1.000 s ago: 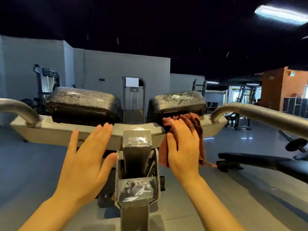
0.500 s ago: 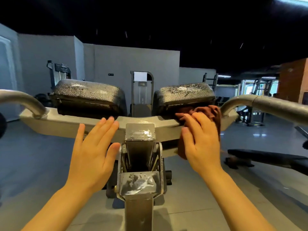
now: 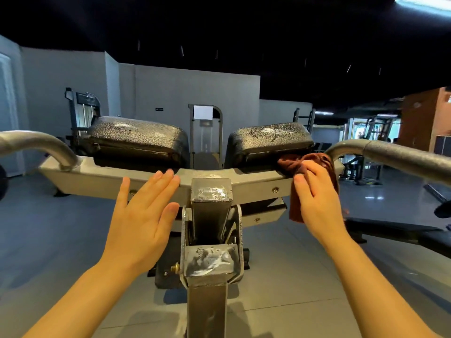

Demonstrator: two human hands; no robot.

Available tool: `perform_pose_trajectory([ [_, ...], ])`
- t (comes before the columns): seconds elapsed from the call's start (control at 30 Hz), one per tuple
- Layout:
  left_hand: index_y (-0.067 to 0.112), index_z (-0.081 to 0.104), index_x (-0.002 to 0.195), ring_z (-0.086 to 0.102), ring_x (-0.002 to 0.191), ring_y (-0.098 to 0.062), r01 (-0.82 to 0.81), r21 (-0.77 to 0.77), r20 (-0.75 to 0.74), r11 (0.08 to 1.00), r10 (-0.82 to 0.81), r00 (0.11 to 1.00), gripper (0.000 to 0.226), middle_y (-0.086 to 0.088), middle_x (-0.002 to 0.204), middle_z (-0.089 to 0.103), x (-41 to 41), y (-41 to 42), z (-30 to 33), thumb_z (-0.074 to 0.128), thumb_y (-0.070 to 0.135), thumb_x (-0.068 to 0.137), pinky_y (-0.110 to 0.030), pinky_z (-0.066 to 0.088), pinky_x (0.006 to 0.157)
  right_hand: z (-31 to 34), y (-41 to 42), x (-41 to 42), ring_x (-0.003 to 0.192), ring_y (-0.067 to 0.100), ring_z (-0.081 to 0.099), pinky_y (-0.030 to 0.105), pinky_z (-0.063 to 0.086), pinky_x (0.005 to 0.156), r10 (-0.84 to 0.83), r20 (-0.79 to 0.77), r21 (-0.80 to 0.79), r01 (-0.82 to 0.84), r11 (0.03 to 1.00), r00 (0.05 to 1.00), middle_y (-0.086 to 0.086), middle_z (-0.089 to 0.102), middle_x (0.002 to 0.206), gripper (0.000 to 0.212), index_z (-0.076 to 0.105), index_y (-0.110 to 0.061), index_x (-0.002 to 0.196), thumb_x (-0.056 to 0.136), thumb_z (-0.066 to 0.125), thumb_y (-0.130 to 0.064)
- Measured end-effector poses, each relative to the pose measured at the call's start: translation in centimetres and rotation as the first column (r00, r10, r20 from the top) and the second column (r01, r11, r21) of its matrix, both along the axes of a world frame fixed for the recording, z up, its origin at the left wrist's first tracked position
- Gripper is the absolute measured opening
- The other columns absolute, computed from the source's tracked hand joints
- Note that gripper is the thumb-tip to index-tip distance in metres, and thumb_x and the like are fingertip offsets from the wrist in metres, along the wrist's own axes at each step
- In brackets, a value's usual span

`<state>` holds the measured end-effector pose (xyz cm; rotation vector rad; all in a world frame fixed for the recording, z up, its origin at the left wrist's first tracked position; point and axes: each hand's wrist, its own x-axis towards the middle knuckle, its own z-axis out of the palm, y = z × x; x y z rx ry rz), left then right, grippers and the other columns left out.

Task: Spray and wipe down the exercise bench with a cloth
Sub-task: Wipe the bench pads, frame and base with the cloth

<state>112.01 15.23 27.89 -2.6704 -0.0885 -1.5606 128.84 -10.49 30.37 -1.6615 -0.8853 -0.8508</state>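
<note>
2 black pads, a left pad (image 3: 136, 140) and a right pad (image 3: 269, 140); 2 curved grey handles, left handle (image 3: 41, 145) and right handle (image 3: 395, 154); 1 grey crossbar (image 3: 102, 178); 1 brown cloth (image 3: 310, 164); 2 hands, left hand (image 3: 140, 215) and right hand (image 3: 317, 201).

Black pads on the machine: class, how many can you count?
2. The left pad sits above the crossbar beyond the left hand; the right pad sits just behind the cloth. None looks hidden.
</note>
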Motion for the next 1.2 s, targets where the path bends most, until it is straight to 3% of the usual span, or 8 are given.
perform_pose_trajectory([
  [0.17,0.017,0.037,0.145,0.021,0.142,-0.008,-0.017,-0.014,-0.012,1.000,0.017,1.000,0.061,0.003,0.151,0.034,0.2,-0.2,-0.2,0.009,0.051,0.103,-0.037,-0.006,0.119,-0.7,6.0,-4.3,0.118,-0.003,0.039,0.014,0.026,0.103,0.181,0.023,-0.132,-0.177,0.975,0.983,-0.046,0.041,0.113,0.018,0.054,-0.051,0.102,0.093,0.040,-0.043],
  [0.23,0.018,0.035,0.146,0.021,0.142,-0.008,-0.028,-0.012,-0.018,1.000,0.028,0.999,0.060,0.004,0.151,0.034,0.1,-0.2,-0.2,0.008,0.051,0.103,-0.037,-0.007,0.119,-0.9,7.0,-4.5,0.123,0.001,0.036,0.008,0.021,0.102,0.193,0.057,-0.161,-0.182,0.970,0.980,-0.033,0.043,0.121,0.038,0.063,-0.035,0.114,0.092,0.036,-0.050],
  [0.4,0.020,0.035,0.146,0.021,0.142,-0.007,-0.031,-0.015,-0.010,0.999,0.031,0.999,0.060,0.004,0.151,0.035,0.0,-0.1,-0.2,0.008,0.051,0.103,-0.037,-0.008,0.119,-0.8,4.2,-1.4,0.119,0.009,0.042,0.034,0.034,0.106,0.075,0.126,-0.141,-0.057,0.988,0.989,-0.018,0.050,0.125,0.038,0.063,-0.026,0.117,0.095,0.038,-0.043],
  [0.57,0.018,0.037,0.145,0.023,0.142,-0.008,-0.019,-0.020,0.013,1.000,0.020,1.000,0.061,0.004,0.150,0.036,0.3,-0.2,-0.3,0.009,0.052,0.103,-0.036,-0.007,0.119,0.0,0.7,0.7,0.106,-0.005,0.050,0.044,0.044,0.102,0.054,-0.054,0.094,-0.049,0.994,0.997,-0.026,0.053,0.110,0.021,0.057,-0.048,0.103,0.094,0.039,-0.040],
  [0.67,0.017,0.041,0.144,0.023,0.142,-0.009,-0.011,-0.050,0.032,0.999,0.012,0.999,0.064,0.003,0.151,0.036,0.7,-0.4,-0.5,0.008,0.053,0.102,-0.036,-0.006,0.119,0.4,2.6,-0.9,0.105,0.013,0.055,0.049,0.046,0.098,0.134,-0.137,0.202,-0.105,0.974,0.981,-0.014,0.055,0.104,0.024,0.054,-0.061,0.092,0.091,0.040,-0.042],
  [0.9,0.017,0.042,0.145,0.023,0.143,-0.011,-0.001,-0.064,0.046,0.998,0.004,0.999,0.066,0.003,0.152,0.035,0.8,-0.4,-0.7,0.009,0.055,0.102,-0.041,-0.001,0.119,-0.8,7.8,-4.3,0.105,0.000,0.047,0.006,0.033,0.088,0.318,-0.170,0.189,-0.286,0.939,0.933,-0.020,0.051,0.105,0.017,0.052,-0.039,0.102,0.090,0.041,-0.041],
  [1.1,0.016,0.041,0.145,0.021,0.144,-0.010,0.017,-0.075,0.076,0.997,-0.011,0.997,0.063,0.004,0.152,0.032,1.3,-0.5,-0.9,0.013,0.053,0.102,-0.035,-0.007,0.119,-1.1,7.2,-3.7,0.100,0.000,0.051,0.007,0.038,0.085,0.336,-0.161,0.154,-0.313,0.937,0.928,-0.016,0.054,0.105,0.021,0.053,-0.039,0.105,0.091,0.037,-0.043],
  [1.2,0.016,0.042,0.145,0.024,0.144,-0.013,-0.006,-0.069,0.072,0.998,0.011,0.997,0.063,0.002,0.152,0.034,1.3,-0.5,-0.9,0.014,0.053,0.102,-0.038,-0.007,0.119,-1.0,6.2,-3.0,0.105,0.007,0.051,0.023,0.041,0.091,0.282,-0.106,0.074,-0.275,0.959,0.954,-0.025,0.054,0.102,0.018,0.055,-0.045,0.100,0.094,0.038,-0.040],
])
